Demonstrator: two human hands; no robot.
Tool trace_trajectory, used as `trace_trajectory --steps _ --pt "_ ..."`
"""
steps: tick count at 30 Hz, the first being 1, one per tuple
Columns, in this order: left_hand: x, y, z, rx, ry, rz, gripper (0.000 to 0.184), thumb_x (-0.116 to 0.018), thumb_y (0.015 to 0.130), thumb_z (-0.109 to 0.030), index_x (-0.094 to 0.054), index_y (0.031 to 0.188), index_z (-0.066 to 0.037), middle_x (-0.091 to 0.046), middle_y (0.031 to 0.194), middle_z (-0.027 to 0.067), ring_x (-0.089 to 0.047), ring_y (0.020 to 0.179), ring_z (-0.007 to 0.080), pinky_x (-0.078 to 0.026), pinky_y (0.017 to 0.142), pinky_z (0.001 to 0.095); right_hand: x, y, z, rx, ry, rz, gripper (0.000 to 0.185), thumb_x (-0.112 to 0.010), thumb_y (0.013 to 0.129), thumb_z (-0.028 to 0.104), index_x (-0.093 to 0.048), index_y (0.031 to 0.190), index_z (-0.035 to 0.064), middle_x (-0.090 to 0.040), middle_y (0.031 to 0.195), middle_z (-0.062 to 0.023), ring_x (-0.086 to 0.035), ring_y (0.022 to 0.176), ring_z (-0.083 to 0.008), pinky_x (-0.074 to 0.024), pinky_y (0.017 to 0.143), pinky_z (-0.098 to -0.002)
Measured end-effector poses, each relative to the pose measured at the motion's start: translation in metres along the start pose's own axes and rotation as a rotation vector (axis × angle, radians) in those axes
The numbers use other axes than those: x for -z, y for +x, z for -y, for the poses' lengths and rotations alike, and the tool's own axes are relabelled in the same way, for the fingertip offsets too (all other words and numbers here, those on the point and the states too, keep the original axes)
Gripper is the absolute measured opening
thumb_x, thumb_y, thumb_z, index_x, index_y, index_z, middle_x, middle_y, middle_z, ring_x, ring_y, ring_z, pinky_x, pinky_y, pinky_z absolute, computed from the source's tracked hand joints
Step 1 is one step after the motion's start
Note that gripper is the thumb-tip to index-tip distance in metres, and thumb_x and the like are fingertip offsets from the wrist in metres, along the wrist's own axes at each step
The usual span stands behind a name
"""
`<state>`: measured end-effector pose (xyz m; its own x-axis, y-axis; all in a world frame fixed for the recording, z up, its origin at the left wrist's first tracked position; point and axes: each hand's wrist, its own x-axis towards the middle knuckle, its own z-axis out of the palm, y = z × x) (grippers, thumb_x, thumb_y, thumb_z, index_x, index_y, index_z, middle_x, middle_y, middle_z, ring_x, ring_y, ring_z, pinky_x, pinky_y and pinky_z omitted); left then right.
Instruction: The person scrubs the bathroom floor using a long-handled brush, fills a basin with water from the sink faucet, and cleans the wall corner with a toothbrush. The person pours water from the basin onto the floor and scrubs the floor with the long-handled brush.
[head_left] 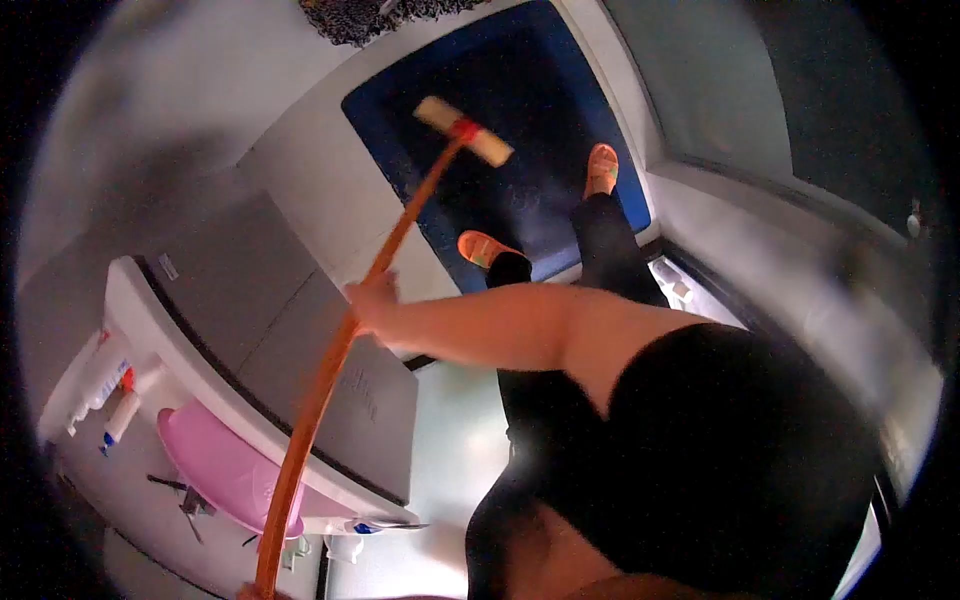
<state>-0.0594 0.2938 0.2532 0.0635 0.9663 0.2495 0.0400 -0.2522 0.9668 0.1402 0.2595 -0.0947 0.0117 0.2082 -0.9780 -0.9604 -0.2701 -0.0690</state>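
My right hand [372,305] is closed around a long orange-brown wooden pole [318,395] with a T-shaped head [488,150]. That head is a pale yellowish bar with red at the joint. It appears over the dark middle of a blue-edged mat [375,105]; whether it touches the mat I cannot tell. At the bottom edge, a sliver of my left hand [250,592] shows at the pole's near end, apparently gripping it, most of it out of frame. My feet, in orange sandals [601,170], are on the mat.
A sink counter with a white edge [215,375] stands at left, above grey cabinets [270,270]. On it are a pink basin [215,455] and several bottles and tubes [120,415]. A dark textured mat [365,18] lies at the top. A glass panel [720,90] stands at right.
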Motion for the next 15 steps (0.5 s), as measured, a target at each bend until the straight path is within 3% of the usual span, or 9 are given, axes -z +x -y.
trace_trajectory --steps 2,3,4,7,9,12,13,14,15 --pt "-0.006 -0.01 0.06 -0.135 0.013 -0.427 0.032 -0.044 0.078 -0.022 -0.034 0.049 -0.013 -0.034 0.04 0.0002 -0.031 0.035 0.0119 -0.032 0.039 0.0288 0.042 0.039 0.012 0.048 0.077 -0.022 0.042 -0.052 0.074 0.013 -0.029 0.107 0.0021 -0.048 0.091 -0.0134 -0.055 0.072 -0.0286 -0.0472 0.057 -0.0386" --pt "-0.009 -0.014 0.081 0.146 -0.083 -0.237 0.029 -0.043 0.076 -0.013 -0.026 0.053 -0.014 -0.019 0.045 -0.0037 -0.023 0.045 0.0071 -0.022 0.049 0.0265 0.075 0.044 0.036 0.08 0.083 -0.087 0.028 -0.052 0.074 0.013 -0.038 0.097 0.0037 -0.049 0.084 -0.0117 -0.054 0.069 -0.0254 -0.0459 0.056 -0.0366" --pt "-0.019 -0.02 0.112 0.121 -0.176 0.118 0.027 -0.042 0.079 -0.015 -0.029 0.056 -0.014 -0.019 0.045 -0.0037 -0.023 0.044 0.0074 -0.023 0.05 0.0271 0.101 0.049 0.056 0.112 0.091 -0.155 0.015 -0.051 0.073 0.013 -0.048 0.087 0.0052 -0.05 0.076 -0.01 -0.053 0.066 -0.0222 -0.0446 0.055 -0.0346" --pt "-0.079 -0.024 0.142 0.402 -0.501 0.117 0.03 -0.039 0.083 -0.02 -0.028 0.055 -0.014 -0.021 0.043 -0.0038 -0.022 0.042 0.0075 -0.022 0.047 0.0266 0.129 0.073 0.072 0.111 0.21 -0.396 0.011 -0.05 0.073 0.013 -0.049 0.081 0.0061 -0.05 0.07 -0.0087 -0.05 0.065 -0.0201 -0.0427 0.058 -0.0327" --pt "-0.053 -0.01 0.127 0.305 -0.511 0.241 0.028 -0.04 0.082 -0.017 -0.029 0.056 -0.014 -0.021 0.042 -0.0038 -0.022 0.041 0.0073 -0.023 0.048 0.0267 0.106 0.061 0.05 0.012 0.033 -0.28 0.013 -0.051 0.072 0.012 -0.048 0.082 0.0046 -0.049 0.07 -0.009 -0.05 0.063 -0.0208 -0.0422 0.057 -0.0328" --pt "0.021 0.008 0.06 0.13 -0.098 -0.06 0.028 -0.042 0.079 -0.016 -0.03 0.054 -0.014 -0.023 0.041 -0.0043 -0.023 0.039 0.0054 -0.026 0.046 0.0248 0.041 0.109 -0.075 0.231 0.16 -0.213 0.016 -0.051 0.072 0.01 -0.044 0.082 -0.0003 -0.047 0.068 -0.0109 -0.05 0.06 -0.0233 -0.0414 0.049 -0.0364" --pt "0.041 0.018 0.033 0.132 -0.102 -0.031 0.027 -0.042 0.078 -0.018 -0.032 0.054 -0.014 -0.024 0.041 -0.0041 -0.027 0.039 0.0047 -0.029 0.047 0.0253 0.011 0.046 -0.084 0.143 0.175 -0.057 0.016 -0.05 0.072 0.01 -0.043 0.082 -0.0004 -0.046 0.068 -0.0109 -0.05 0.059 -0.0233 -0.0423 0.047 -0.0372" --pt "0.094 0.028 0.013 0.093 -0.164 0.318 0.023 -0.048 0.067 -0.028 -0.035 0.059 -0.011 -0.032 0.051 -0.001 -0.032 0.048 0.0126 -0.025 0.05 0.0307 -0.012 0.084 -0.14 0.081 0.061 -0.053 0.019 -0.049 0.073 0.01 -0.041 0.087 0.0008 -0.046 0.071 -0.0111 -0.051 0.06 -0.0235 -0.0451 0.049 -0.0376" --pt "0.029 0.012 -0.004 0.019 -0.155 -0.155 0.031 -0.043 0.077 -0.019 -0.033 0.049 -0.014 -0.031 0.038 -0.0006 -0.028 0.033 0.0107 -0.03 0.037 0.0279 -0.031 0.04 -0.132 0.043 0.016 -0.088 0.021 -0.048 0.073 0.01 -0.039 0.09 0.0016 -0.047 0.073 -0.0114 -0.051 0.059 -0.0236 -0.0463 0.048 -0.037"
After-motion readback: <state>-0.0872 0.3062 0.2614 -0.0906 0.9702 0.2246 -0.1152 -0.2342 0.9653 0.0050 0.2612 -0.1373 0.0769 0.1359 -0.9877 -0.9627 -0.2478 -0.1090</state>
